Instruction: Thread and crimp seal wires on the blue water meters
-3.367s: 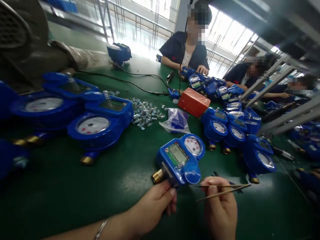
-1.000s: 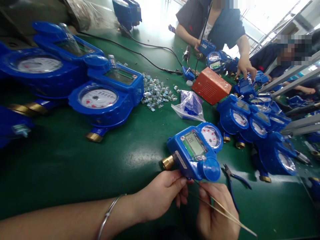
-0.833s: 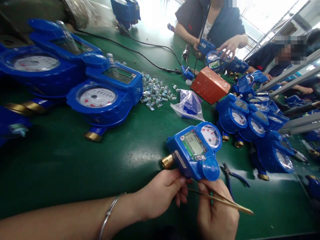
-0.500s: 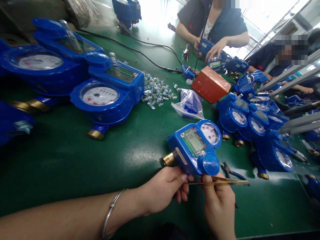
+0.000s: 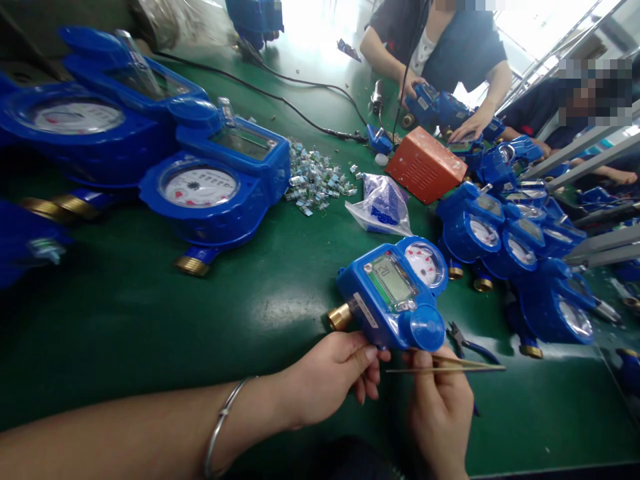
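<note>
Green table [image 5: 270, 293], busy. Blue meter [image 5: 393, 293] at its near middle, set aslant, display and round dial facing up, brass fitting [image 5: 340, 317] out to the left. Left hand [image 5: 325, 380] at the meter's lower edge, fingers curled, thumb near the forefinger — cannot tell whether anything is pinched there. Metal bracelet [image 5: 225, 411] on that wrist. Right hand [image 5: 443, 407] closed on tweezers [image 5: 480, 366], thumb against fingers; arms of the tool slightly apart, one tip pointing at the left hand. Pliers [image 5: 465, 343] just beyond, partly behind the right hand. Past the meter: clear bag [image 5: 383, 207] with blue-violet contents, red-orange box [image 5: 425, 163], heap of small shiny pieces [image 5: 317, 180]. More of the same kind either side — left-hand meters [image 5: 215, 200], right-hand meters [image 5: 473, 227]. Across the table, a co-worker [image 5: 463, 53] in dark clothing, both hands on further blue units [image 5: 425, 100]
</note>
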Motion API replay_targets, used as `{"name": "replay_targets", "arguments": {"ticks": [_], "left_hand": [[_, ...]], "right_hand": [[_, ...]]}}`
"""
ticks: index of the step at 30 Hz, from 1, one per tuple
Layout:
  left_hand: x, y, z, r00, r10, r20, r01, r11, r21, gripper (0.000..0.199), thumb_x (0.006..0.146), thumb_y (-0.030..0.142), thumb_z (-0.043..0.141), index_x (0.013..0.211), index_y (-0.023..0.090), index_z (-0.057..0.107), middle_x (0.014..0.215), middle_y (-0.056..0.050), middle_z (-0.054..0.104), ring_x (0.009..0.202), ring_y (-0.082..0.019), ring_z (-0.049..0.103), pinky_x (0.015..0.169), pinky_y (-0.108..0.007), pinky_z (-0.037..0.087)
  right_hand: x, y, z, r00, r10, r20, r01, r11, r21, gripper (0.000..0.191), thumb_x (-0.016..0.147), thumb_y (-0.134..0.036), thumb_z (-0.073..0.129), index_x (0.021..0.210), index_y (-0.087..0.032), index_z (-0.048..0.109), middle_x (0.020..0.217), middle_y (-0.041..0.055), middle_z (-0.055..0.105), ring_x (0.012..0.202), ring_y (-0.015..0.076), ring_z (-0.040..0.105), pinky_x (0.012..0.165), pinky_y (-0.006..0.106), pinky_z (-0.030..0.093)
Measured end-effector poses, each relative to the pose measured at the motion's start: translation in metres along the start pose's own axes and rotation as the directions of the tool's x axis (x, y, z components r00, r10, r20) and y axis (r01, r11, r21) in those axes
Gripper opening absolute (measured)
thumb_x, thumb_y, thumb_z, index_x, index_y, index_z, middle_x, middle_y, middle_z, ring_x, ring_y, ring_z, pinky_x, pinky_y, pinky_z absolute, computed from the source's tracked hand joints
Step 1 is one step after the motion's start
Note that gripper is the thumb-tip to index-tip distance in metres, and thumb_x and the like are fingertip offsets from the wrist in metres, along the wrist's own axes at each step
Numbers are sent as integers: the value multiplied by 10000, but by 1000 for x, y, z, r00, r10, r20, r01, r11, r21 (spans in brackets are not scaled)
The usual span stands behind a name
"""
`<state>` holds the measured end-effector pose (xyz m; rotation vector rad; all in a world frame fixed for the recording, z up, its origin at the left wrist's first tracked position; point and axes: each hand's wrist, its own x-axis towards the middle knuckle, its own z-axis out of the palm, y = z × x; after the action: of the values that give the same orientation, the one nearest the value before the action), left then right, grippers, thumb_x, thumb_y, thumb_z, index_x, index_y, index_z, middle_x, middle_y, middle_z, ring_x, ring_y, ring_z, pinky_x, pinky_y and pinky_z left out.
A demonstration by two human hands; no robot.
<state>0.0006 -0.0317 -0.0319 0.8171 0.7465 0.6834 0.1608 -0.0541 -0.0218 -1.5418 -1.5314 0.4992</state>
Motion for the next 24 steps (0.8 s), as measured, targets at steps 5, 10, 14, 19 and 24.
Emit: {"name": "replay_targets", "arguments": {"ticks": [5,10,14,19,24], "left_hand": [[0,0,0,1000,7,5,-7,1000,-6,395,856,520,487,875,126,513,674,-18,532,583,-144,539,507,-249,413],[0,3,0,1000,1,12,-2,999,42,418,853,544,464,808,131,513,641,-19,539,535,-126,507,500,-246,407],[0,5,1,1000,13,5,-13,999,38,424,846,560,479,819,139,529,636,-11,536,535,-127,499,506,-249,424],[0,4,2,1000,3,4,-3,1000,19,381,862,513,468,822,138,521,644,-17,546,525,-125,509,494,-239,423],[0,3,1,1000,8,8,-8,1000,-5,277,880,396,448,820,130,502,645,-18,540,525,-124,516,496,-235,430]], "right_hand": [[-2,-10,-7,970,-238,53,242,967,-80,115,879,-143,486,908,-180,591,828,8,612,759,108,578,694,212,441],[-1,-18,-7,905,-417,82,423,870,-252,106,855,-140,522,935,-152,590,802,34,623,727,137,569,688,263,433],[-2,-16,-10,852,-497,163,520,773,-364,154,835,-172,570,981,-137,603,822,57,654,722,159,578,678,292,430],[-1,-21,-7,878,-438,195,479,811,-337,135,862,-147,515,957,-127,609,785,66,650,720,166,591,663,292,433],[1,-25,-2,925,-359,124,380,874,-304,147,895,-169,461,826,-151,589,723,62,621,668,161,592,558,254,406]]}}
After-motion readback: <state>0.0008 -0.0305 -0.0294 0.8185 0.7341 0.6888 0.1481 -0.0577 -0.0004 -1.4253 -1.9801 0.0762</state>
